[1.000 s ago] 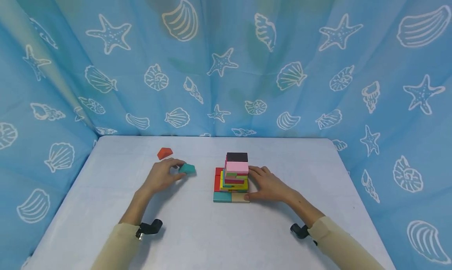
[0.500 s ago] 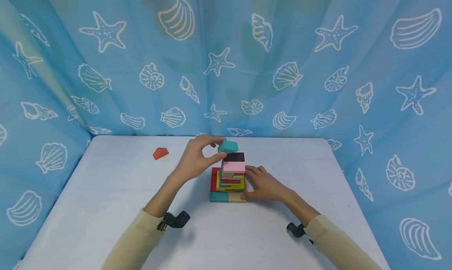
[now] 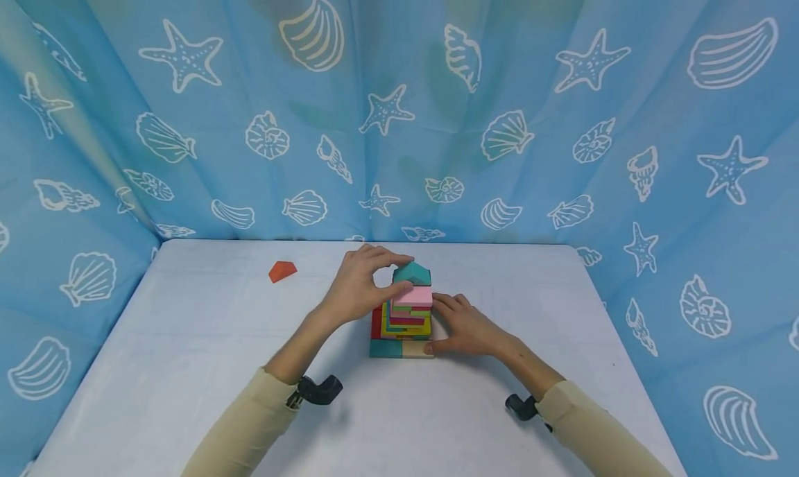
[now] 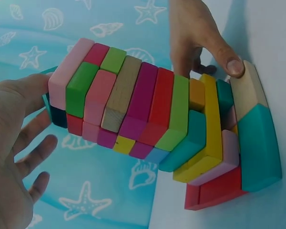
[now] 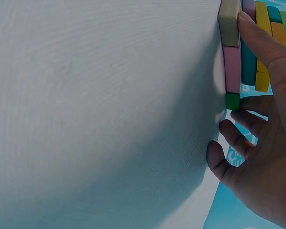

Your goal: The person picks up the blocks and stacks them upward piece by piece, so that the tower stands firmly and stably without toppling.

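A tower of colourful wooden blocks (image 3: pixel 413 298) stands at the middle of the table, widest at its base. On its top sits a teal block (image 3: pixel 415 275) with sloped upper faces. My left hand (image 3: pixel 361 284) pinches this block between thumb and fingers; in the left wrist view the block is mostly hidden behind the hand. Low at the tower's right side, my right hand (image 3: pixel 471 328) grips the base, its thumb on a plain wooden block (image 5: pixel 229 24) and a finger by a green block (image 5: pixel 233 101) at the other end.
An orange-red block (image 3: pixel 283 271) with angled sides lies on the white table (image 3: pixel 218 338) left of the tower, near the back. Behind the table hangs a blue curtain (image 3: pixel 431 89) with white shells and starfish.
My left hand has carried the teal block from the table on the left up to the tower and lowered it onto the black block at the top. The right hand stays at the base.
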Demonstrator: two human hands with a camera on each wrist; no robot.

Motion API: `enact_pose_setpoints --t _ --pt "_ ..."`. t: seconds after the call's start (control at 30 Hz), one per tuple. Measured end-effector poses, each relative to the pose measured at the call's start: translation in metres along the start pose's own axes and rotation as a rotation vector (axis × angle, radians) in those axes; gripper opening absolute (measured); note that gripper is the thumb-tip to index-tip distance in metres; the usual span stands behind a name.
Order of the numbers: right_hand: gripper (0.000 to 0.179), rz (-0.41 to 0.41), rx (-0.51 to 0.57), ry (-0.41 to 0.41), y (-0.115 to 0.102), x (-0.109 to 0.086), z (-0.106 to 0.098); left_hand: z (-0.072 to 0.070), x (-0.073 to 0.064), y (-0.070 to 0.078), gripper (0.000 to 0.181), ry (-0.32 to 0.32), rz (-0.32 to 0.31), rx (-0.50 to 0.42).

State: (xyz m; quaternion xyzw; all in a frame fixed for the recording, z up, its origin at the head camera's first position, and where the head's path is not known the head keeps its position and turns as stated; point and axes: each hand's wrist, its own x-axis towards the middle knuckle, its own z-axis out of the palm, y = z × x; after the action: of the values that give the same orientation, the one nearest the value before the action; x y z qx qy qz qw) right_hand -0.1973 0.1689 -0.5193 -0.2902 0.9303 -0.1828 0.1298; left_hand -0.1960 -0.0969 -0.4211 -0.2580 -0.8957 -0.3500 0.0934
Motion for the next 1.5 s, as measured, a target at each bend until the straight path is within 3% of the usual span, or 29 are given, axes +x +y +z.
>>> enact_pose_setpoints --t 0.77,0.93,1.07,1.2,1.3,1.4,1.5 --pt "0.101 0.029 0.015 -0.010 -0.001 0.000 0.000 0.000 0.000 0.000 0.050 -0.021 0.000 -0.001" --pt "0.102 0.039 0.016 -0.014 -0.001 0.000 0.000 -0.008 -0.004 -0.011 0.052 0.003 -0.033 -0.041" --pt "0.102 0.035 0.003 -0.007 0.000 0.001 -0.001 -0.019 -0.012 -0.043 0.052 0.068 -0.083 -0.046" --pt "0.101 0.034 -0.003 -0.003 0.000 0.001 -0.001 -0.029 -0.028 -0.097 0.053 0.157 -0.172 0.015" --pt "0.101 0.037 0.001 -0.005 0.000 0.001 0.000 -0.036 -0.046 -0.138 0.054 0.211 -0.287 0.082" --pt "0.101 0.038 0.008 -0.007 -0.001 0.000 0.001 -0.040 -0.064 -0.169 0.057 0.206 -0.432 0.143" --pt "0.100 0.036 0.014 -0.002 -0.002 -0.001 0.001 -0.044 -0.076 -0.183 0.059 0.150 -0.546 0.163"
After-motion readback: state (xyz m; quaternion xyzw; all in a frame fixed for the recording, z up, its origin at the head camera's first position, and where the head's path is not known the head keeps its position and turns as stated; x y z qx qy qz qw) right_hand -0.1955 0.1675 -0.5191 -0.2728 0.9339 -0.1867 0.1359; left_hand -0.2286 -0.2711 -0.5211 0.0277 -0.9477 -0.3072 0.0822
